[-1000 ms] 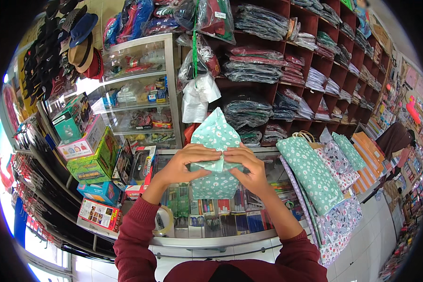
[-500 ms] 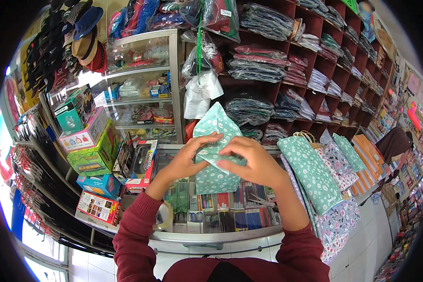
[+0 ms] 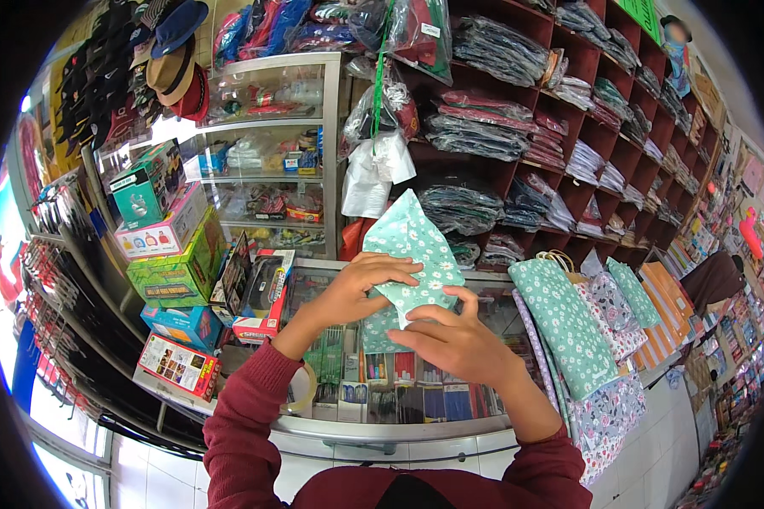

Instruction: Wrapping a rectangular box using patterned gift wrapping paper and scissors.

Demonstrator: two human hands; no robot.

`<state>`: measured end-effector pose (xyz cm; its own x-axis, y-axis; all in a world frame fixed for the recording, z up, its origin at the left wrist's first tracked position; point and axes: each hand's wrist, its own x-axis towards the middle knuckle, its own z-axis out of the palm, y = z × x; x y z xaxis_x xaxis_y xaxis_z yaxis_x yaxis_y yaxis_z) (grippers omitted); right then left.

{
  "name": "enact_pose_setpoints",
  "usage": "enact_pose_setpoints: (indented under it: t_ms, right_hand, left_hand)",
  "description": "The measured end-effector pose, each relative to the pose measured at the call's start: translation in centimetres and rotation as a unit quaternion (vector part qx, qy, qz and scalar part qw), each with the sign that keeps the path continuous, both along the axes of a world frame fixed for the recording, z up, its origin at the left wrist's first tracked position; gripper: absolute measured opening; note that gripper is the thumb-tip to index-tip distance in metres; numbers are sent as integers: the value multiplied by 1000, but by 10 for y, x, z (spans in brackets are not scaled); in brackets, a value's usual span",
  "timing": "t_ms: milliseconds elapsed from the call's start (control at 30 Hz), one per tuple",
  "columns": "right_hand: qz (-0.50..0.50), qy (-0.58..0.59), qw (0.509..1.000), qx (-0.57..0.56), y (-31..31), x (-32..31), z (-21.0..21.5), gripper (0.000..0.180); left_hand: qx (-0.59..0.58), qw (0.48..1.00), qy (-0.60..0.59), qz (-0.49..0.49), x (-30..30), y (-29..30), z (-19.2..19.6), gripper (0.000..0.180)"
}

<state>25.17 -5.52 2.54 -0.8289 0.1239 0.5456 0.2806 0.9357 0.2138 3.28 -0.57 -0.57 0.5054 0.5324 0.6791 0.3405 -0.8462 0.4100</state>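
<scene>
Green daisy-patterned wrapping paper (image 3: 416, 242) forms a parcel on the glass counter, its upper part folded to a point at the far end. My left hand (image 3: 352, 293) grips the parcel's left side, fingers laid over the folded paper and thumb lower down. At the near right edge, my right hand (image 3: 458, 335) pinches the paper, where a pale strip of its underside shows. What lies inside the paper is hidden. A roll of clear tape (image 3: 309, 390) stands on the counter near my left forearm.
Stacked toy boxes (image 3: 171, 280) stand left of my left arm. More floral wrapping paper (image 3: 564, 327) lies folded at the counter's right end. Under the counter glass (image 3: 475, 297) are pens and small stationery. Behind are a glass cabinet (image 3: 333, 153) and shelves of bagged clothes (image 3: 484, 127).
The parcel's upper paper has turned and its folded face spread wider to the right. My right hand has moved down and now pinches the lower right edge. The view has shifted slightly.
</scene>
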Motion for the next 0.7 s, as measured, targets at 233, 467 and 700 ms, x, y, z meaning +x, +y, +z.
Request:
enact_pose_setpoints:
  t_ms: [233, 467, 700]
  right_hand:
    - [-19, 18, 996, 84, 16, 12, -1, 22]
    - [14, 194, 978, -75, 35, 4, 3, 39]
    - [22, 215, 943, -252, 75, 17, -17, 32]
  left_hand:
    - [19, 1000, 15, -15, 0, -1, 1, 38]
    - [7, 1000, -24, 13, 4, -4, -1, 34]
    - [-3, 1000, -28, 7, 6, -6, 2, 40]
